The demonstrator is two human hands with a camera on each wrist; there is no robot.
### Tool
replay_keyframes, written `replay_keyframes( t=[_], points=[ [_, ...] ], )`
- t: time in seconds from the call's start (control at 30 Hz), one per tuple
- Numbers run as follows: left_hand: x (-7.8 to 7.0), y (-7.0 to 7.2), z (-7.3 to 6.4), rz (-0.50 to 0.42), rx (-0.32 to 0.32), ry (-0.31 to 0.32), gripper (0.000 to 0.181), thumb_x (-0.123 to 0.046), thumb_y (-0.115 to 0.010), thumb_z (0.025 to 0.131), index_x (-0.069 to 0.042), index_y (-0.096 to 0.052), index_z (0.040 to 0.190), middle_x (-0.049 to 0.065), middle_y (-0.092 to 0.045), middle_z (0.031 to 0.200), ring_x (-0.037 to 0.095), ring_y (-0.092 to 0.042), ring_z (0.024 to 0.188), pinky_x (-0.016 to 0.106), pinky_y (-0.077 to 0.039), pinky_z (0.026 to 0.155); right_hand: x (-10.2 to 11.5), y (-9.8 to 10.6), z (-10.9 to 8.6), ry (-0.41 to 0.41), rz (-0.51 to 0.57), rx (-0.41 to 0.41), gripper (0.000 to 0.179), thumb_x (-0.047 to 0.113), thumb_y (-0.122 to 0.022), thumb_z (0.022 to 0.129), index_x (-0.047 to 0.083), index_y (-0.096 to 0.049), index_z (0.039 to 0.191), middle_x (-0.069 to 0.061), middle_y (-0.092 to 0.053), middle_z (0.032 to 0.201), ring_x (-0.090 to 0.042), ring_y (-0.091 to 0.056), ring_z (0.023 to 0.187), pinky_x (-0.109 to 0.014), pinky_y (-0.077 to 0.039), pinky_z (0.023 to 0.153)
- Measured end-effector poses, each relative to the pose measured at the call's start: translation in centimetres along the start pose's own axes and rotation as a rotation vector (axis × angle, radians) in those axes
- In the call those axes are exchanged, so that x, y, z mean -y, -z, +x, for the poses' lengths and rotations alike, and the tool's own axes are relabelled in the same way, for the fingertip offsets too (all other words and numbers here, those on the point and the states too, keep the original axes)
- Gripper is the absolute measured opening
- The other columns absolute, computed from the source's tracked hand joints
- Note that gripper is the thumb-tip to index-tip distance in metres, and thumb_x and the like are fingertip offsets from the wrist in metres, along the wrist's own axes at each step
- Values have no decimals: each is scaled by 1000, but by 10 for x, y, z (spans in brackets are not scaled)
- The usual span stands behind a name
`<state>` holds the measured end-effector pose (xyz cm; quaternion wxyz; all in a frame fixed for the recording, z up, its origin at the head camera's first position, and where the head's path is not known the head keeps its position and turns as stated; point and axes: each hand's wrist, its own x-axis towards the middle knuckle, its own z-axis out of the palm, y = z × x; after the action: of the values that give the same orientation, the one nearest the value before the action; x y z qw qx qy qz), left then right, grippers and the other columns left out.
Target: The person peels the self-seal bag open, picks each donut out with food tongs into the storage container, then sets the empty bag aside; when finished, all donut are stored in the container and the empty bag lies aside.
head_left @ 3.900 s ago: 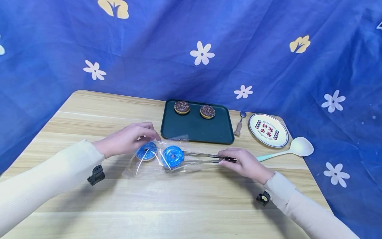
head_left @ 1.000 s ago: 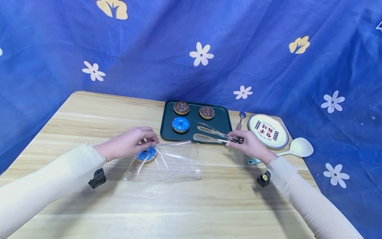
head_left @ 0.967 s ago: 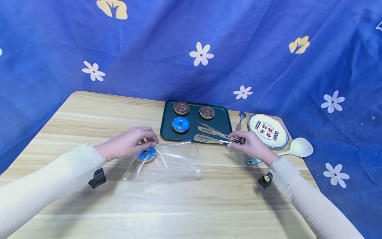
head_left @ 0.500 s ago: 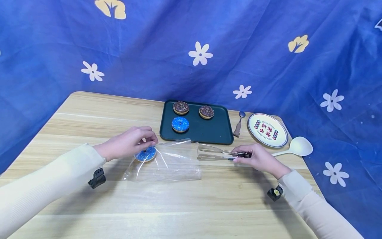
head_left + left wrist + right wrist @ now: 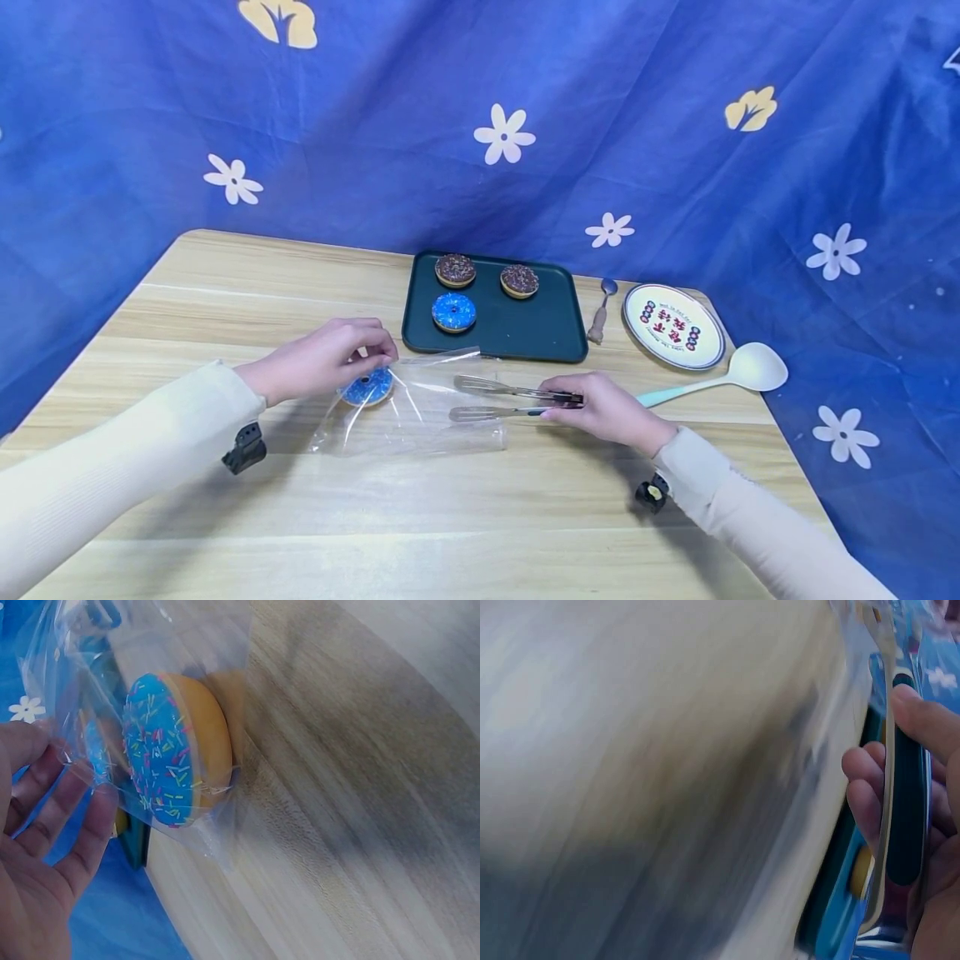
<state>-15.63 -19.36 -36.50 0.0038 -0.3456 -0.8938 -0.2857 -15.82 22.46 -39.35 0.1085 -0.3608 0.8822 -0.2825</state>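
My left hand (image 5: 333, 358) pinches the edge of a clear plastic bag (image 5: 435, 429) lying on the table. Inside the bag, under my left fingers, is a blue-iced doughnut (image 5: 161, 750) with coloured sprinkles. My right hand (image 5: 603, 408) grips metal tongs (image 5: 510, 389) by their dark handles. The tongs' two slotted ends are spread apart and reach into the bag's right side, with nothing between them. On the dark green tray (image 5: 543, 333) behind sit another blue doughnut (image 5: 453, 312) and two chocolate doughnuts (image 5: 455, 270), (image 5: 519, 282).
Right of the tray lies a small spoon (image 5: 600, 317). Beside it is a white plate (image 5: 675, 327) with red lettering. A white ladle (image 5: 756, 368) with a mint handle lies behind my right hand. A blue cloth (image 5: 375, 125) hangs behind the table (image 5: 405, 533).
One blue doughnut has gone from the bag to the tray. The tongs came back from the tray and then moved left into the bag. My left hand has barely moved.
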Motion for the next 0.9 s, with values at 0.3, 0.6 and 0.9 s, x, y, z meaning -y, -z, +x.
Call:
replay_keyframes(
  t=[0.3,0.6,0.9],
  points=[
    [-2,0,-1,-1,7,7,6,-9,-71,99,-9,-76,101,-3,-69,95,3,-57,82,24,-56,72,24,-24,33,34,-67,19,35,32,-73,99,11,-70,127,-2,-77,114,-6,-64,91,-29,-58,86],
    [-2,-1,-2,-9,-16,-30,6,-8,-70,99,-10,-76,100,-4,-69,94,1,-56,81,24,-55,72,45,-38,53,19,-87,-2,36,30,-73,100,9,-68,129,-1,-75,107,-8,-59,83,-26,-53,78],
    [-1,-2,0,-8,-8,-23,6,-8,-70,99,-10,-76,101,-4,-69,94,1,-55,80,24,-54,71,54,-44,62,42,-122,-11,35,32,-71,101,9,-68,127,1,-74,104,-10,-59,81,-25,-51,75]
  ],
)
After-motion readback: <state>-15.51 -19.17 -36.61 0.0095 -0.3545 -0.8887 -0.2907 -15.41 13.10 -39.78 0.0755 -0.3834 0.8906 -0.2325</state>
